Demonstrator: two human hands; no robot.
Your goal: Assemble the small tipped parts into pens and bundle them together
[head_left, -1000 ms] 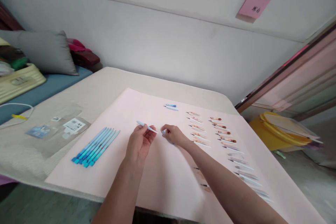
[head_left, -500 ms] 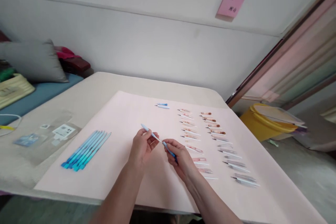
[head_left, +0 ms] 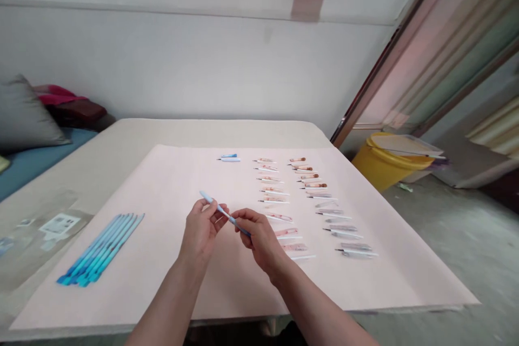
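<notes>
My left hand [head_left: 201, 230] pinches a light blue pen [head_left: 214, 206] near its middle, above the pale pink paper sheet [head_left: 170, 184]. My right hand [head_left: 256, 235] is closed on the pen's darker blue front end [head_left: 240, 227], fingertips touching the left hand's. A row of several blue pens [head_left: 100, 249] lies to the left on the sheet. To the right lie two columns of taken-apart pens [head_left: 279, 206], pink and grey ones.
A single blue pen in two pieces [head_left: 229, 158] lies at the far side of the sheet. Clear plastic packaging [head_left: 44, 227] sits at the table's left. A yellow bucket [head_left: 385, 165] stands on the floor at right. A grey pillow [head_left: 20, 116] lies at left.
My right hand has brought the blue front piece onto the pen held by my left hand. The view has swung to the right.
</notes>
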